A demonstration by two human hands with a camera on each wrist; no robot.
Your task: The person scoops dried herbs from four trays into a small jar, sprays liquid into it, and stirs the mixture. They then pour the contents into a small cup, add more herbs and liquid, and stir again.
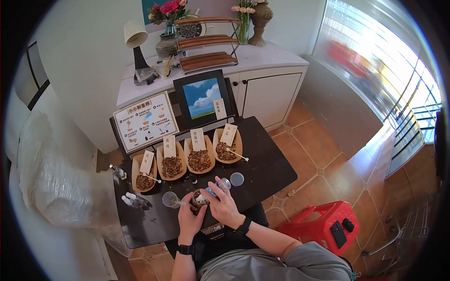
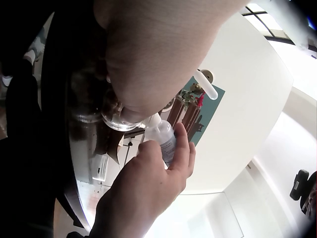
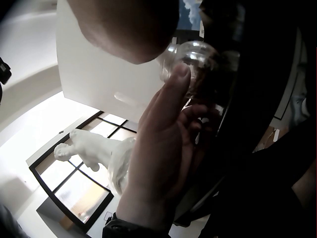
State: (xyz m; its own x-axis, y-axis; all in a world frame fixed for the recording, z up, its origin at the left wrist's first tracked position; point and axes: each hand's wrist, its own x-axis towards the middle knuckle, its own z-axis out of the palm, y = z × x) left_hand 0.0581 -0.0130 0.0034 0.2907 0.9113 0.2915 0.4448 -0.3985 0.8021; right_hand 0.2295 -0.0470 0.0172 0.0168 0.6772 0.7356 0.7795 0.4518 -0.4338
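Observation:
My left hand holds a small clear glass jar at the front of the dark table; bits of dried plant material show inside. In my right hand is a clear squeeze bottle with a white nozzle and a printed label. It is tilted, base up and to the right, nozzle toward the jar's mouth. The right wrist view shows the left thumb along the jar's side. Left of the hands stands a clear plastic cup with a pale stick in it; a round clear dish lies to the right.
Several paper trays of dried plant bits, with name cards, line the back of the dark table. Small bottles lie at the left. An instruction board leans behind. A red plastic stool stands on the floor at right.

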